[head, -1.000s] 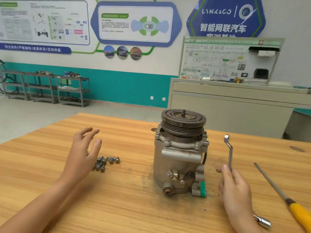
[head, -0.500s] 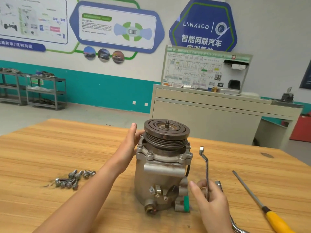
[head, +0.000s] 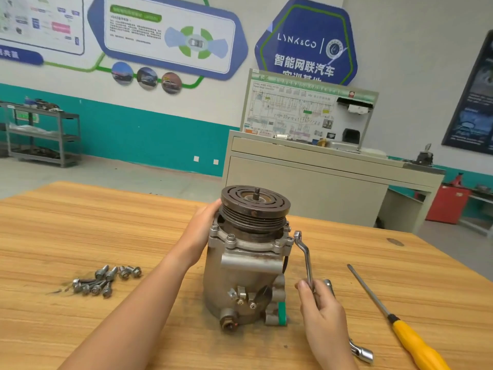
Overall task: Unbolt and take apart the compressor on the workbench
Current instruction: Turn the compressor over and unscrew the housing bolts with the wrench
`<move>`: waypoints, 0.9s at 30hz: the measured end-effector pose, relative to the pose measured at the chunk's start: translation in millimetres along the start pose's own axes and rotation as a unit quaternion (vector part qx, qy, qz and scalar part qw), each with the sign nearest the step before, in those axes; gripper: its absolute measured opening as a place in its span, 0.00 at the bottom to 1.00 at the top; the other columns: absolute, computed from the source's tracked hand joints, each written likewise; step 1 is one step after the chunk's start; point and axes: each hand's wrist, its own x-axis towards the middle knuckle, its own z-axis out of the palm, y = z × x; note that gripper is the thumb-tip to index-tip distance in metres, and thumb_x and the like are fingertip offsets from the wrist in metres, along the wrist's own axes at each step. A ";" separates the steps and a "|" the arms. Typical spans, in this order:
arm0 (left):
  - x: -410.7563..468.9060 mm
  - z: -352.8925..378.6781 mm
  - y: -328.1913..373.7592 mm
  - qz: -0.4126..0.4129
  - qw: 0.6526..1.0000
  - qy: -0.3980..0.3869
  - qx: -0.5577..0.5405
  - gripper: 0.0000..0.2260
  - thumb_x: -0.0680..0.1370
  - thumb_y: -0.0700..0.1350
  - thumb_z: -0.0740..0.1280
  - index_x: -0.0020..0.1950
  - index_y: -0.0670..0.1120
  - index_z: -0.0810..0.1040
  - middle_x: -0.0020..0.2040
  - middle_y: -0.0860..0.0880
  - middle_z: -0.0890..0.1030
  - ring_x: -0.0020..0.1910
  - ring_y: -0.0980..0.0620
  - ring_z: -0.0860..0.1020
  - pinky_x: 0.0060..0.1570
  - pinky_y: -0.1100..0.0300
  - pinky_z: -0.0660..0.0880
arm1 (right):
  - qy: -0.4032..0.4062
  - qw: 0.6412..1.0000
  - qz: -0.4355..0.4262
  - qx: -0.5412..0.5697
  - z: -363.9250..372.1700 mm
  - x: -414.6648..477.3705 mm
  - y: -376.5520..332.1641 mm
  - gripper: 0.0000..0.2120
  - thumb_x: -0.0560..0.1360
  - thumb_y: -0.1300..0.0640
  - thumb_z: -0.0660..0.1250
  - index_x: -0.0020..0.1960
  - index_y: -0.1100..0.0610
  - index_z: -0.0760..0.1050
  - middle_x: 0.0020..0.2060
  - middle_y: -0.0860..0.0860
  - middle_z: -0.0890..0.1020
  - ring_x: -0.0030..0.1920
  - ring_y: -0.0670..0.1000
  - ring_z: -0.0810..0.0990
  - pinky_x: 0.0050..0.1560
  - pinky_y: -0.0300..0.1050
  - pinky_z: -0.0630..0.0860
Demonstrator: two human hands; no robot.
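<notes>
The compressor point(head: 248, 265) is standing upright near the middle of the wood-grain workbench point(head: 80, 236). It is showing a dull, scuffed, cast-metal cylindrical body with stubby ports and a green plastic tab low on its front. Its grooved pulley point(head: 253, 217) is sitting on top, capped by a dark, slotted, rusty round plate with a threaded shaft poking up from the centre. Below it, hex bolt heads are ringing the lobed flange.

The left hand point(head: 205, 222) is cupping the pulley's left side, the thumb lying against the plate's rim and the fingers curving behind it out of sight. The right hand point(head: 322, 308) is curling its fingers round the lower shank of a slim, chromed offset ring wrench point(head: 304, 257). The wrench's bent upper end is sitting just beside the flange's right edge, though I cannot tell whether it is on a bolt.

A second shiny tool with a socket-shaped end point(head: 364, 353) is lying partly under that hand. A long steel-shafted screwdriver with a smooth yellow handle point(head: 394, 316) is lying diagonally to the right. A loose heap of grey flanged bolts point(head: 104, 280) is resting well left of the compressor.
</notes>
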 end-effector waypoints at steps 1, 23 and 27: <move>0.2 1.2 -0.8 -0.003 1.000 0.007 -0.006 0.20 0.82 0.49 0.54 0.39 0.51 0.82 0.39 0.56 0.84 0.44 0.58 0.79 0.44 0.58 0.71 | 0.000 1.000 0.001 -0.004 -0.2 1.1 0.8 0.13 0.77 0.53 0.61 0.37 0.59 0.73 0.24 0.47 0.65 0.25 0.44 0.64 0.30 0.41 0.61; -12.5 -9.8 0.6 0.051 0.986 0.108 0.120 0.15 0.81 0.39 0.52 0.47 0.47 0.78 0.46 0.52 0.79 0.46 0.56 0.75 0.43 0.61 0.71 | -0.017 1.000 0.024 0.010 -4.4 4.6 -6.2 0.10 0.79 0.51 0.56 0.46 0.42 0.75 0.21 0.40 0.74 0.26 0.39 0.70 0.32 0.36 0.64; -14.6 -13.1 -2.5 0.045 0.987 0.118 0.104 0.14 0.80 0.40 0.54 0.51 0.45 0.80 0.48 0.50 0.81 0.49 0.52 0.76 0.47 0.57 0.71 | -0.033 0.999 0.016 -0.020 -14.4 -3.6 -24.0 0.11 0.78 0.48 0.53 0.53 0.42 0.73 0.23 0.41 0.69 0.29 0.40 0.67 0.33 0.34 0.65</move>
